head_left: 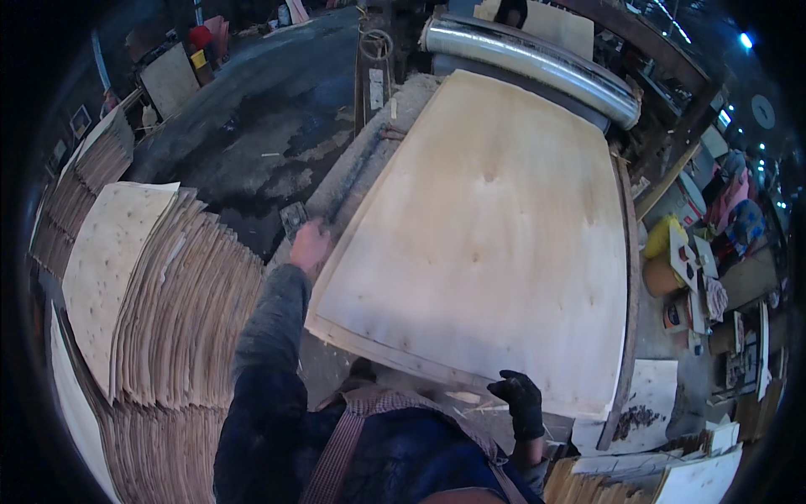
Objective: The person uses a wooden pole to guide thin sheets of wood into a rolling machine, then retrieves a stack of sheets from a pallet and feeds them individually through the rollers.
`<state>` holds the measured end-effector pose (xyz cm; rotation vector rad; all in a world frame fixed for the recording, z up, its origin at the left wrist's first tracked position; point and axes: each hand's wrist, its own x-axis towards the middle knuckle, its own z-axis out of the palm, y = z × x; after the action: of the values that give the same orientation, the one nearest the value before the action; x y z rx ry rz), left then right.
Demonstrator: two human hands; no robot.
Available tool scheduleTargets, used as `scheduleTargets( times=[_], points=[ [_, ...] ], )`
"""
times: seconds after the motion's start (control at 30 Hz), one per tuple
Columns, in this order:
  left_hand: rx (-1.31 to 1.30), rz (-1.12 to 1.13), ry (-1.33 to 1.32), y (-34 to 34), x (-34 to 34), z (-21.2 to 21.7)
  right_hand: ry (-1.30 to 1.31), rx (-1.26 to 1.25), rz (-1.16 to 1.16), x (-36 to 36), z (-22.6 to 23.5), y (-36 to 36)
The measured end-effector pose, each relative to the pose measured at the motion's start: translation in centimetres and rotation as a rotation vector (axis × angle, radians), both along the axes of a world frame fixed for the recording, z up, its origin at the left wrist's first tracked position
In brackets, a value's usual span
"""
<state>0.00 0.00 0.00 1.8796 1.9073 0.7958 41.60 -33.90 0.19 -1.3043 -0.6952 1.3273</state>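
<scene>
In the head view, a pale thin wood sheet lies on others in front of the shiny roller, its far end near it. The bare left hand, left of the roller and well toward the wearer, bends at the sheet's edge; whether it pinches anything I cannot tell. The black-gloved right hand, well apart from the roller, is half curled, fingers parted, apparently empty. Uneven pushing could skew the sheet against the roller, knots could start a split, and rough edges could splinter the bare fingers
</scene>
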Motion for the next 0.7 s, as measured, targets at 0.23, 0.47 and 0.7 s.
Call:
scheduleTargets(
  times=[0.23,0.47,0.7],
  points=[
    [-0.220,-0.025,0.304,12.3,-1.5,-5.0,0.059,-0.082,0.015,-9.1,1.9,7.1],
    [-0.253,-0.061,0.434,16.5,-0.1,-10.4,-0.213,0.048,0.229,-17.3,-1.0,9.9],
    [-0.467,-0.280,-0.301,19.6,-4.1,-5.4,0.051,-0.192,0.061,-18.4,1.6,10.5]
  ],
)
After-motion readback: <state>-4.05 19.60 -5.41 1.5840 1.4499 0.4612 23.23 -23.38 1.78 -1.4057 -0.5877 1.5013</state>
